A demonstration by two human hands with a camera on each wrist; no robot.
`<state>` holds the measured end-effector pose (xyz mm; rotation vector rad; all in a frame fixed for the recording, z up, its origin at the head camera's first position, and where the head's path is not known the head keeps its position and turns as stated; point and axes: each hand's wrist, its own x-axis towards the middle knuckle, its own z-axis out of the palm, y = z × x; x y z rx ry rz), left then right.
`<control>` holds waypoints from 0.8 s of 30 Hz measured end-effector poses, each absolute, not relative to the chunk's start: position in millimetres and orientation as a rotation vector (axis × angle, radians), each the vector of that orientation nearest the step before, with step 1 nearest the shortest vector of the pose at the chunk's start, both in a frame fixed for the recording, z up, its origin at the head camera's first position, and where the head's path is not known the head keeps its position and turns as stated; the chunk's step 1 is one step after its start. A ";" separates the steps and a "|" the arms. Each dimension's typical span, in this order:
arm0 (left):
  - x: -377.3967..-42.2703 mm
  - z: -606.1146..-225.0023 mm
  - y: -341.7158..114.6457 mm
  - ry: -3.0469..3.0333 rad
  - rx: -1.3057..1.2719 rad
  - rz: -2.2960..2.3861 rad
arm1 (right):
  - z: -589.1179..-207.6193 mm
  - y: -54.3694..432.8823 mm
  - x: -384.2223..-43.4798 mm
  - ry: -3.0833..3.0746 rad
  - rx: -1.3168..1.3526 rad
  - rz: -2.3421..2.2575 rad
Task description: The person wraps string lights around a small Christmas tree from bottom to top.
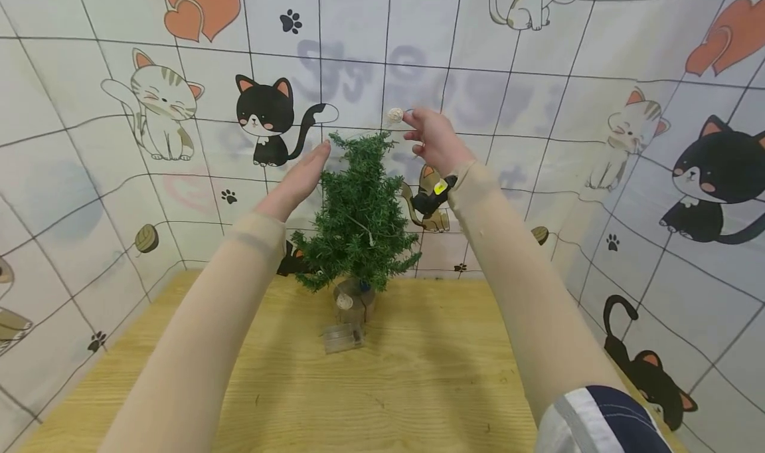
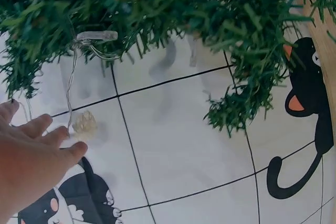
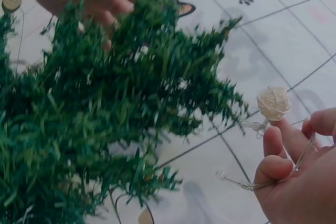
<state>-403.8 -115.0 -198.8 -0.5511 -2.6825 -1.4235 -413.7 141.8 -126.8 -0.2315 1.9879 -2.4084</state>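
A small artificial Christmas tree [image 1: 364, 200] stands upright in a brownish pot [image 1: 358, 307]. My right hand [image 1: 439, 137] is beside its top on the right, curled around the thin wire of a string light [image 3: 306, 153]. A pale woven ball [image 3: 274, 103] on that wire stands just beyond the fingertips. On the left of the treetop is my left hand [image 1: 301, 177], fingers extended and close to the branches. In the left wrist view another woven ball [image 2: 84, 123] shows near the left fingertips, below a wire and a clear tube-shaped piece [image 2: 97, 35] among the needles.
At the foot of the tree a clear battery box [image 1: 343, 338] lies on the wooden table [image 1: 382, 393]. One more woven ball [image 1: 344, 301] hangs in front of the pot. Cloth printed with cats and grid lines [image 1: 358, 34] encloses the back and sides.
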 end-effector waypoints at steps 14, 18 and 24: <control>-411.9 -204.2 -108.2 -2.507 -0.509 -1.856 | -166.7 168.0 -413.8 1.986 -0.102 -2.371; -404.6 -202.1 -110.2 -2.497 -0.504 -1.803 | -175.6 178.9 -403.2 2.030 -0.135 -2.326; -388.2 -203.9 -118.8 -2.434 -0.427 -1.524 | -181.0 191.9 -385.0 2.249 -0.222 -2.121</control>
